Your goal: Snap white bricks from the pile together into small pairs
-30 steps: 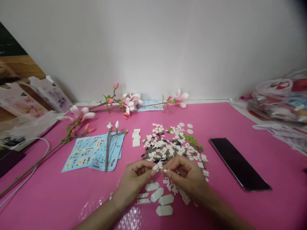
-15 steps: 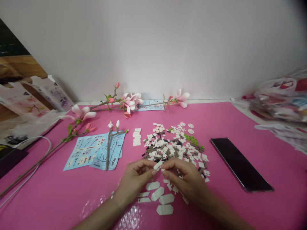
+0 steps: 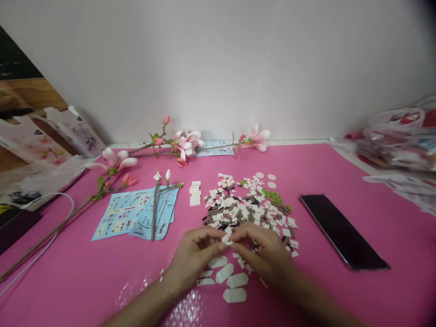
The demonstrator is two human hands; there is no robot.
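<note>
Nearest: a patch of clear bubbly sheet (image 3: 186, 311), lying on the pink tabletop (image 3: 289, 170). Next, several large flat white pieces (image 3: 235, 295), pointed at the ends, lying loose just below the hands.

Left hand (image 3: 190, 256): fingers drawn in narrow, thumb and forefinger pinching small white pieces (image 3: 226, 238); a thin bracelet (image 3: 163, 281) circling the wrist. Right hand (image 3: 267, 254): also narrow, thumb and forefinger closing on the same pieces from the other side. Change: the pieces, showing a gap between them a second ago, are now sitting close together between the two sets of fingertips. Whether they are locking or only touching, one cannot tell, the fingers partly covering them.

Beyond the hands: a mixed heap (image 3: 235, 209) of white, brown and black bits, spreading out, green bits (image 3: 272, 196) lying at its far right edge. To the right, a dark phone (image 3: 342, 231), lying flat. To the left, blue printed sheets (image 3: 122, 213), overlapping, a brown twig (image 3: 154, 213) resting across them. Between sheets and heap, white blocks (image 3: 195, 200), lying in a short column. Behind the heap, round lacy white pieces (image 3: 271, 185).

Farthest: pink blossoms (image 3: 186, 144) on branches, lying near the pale wall (image 3: 218, 68).
</note>
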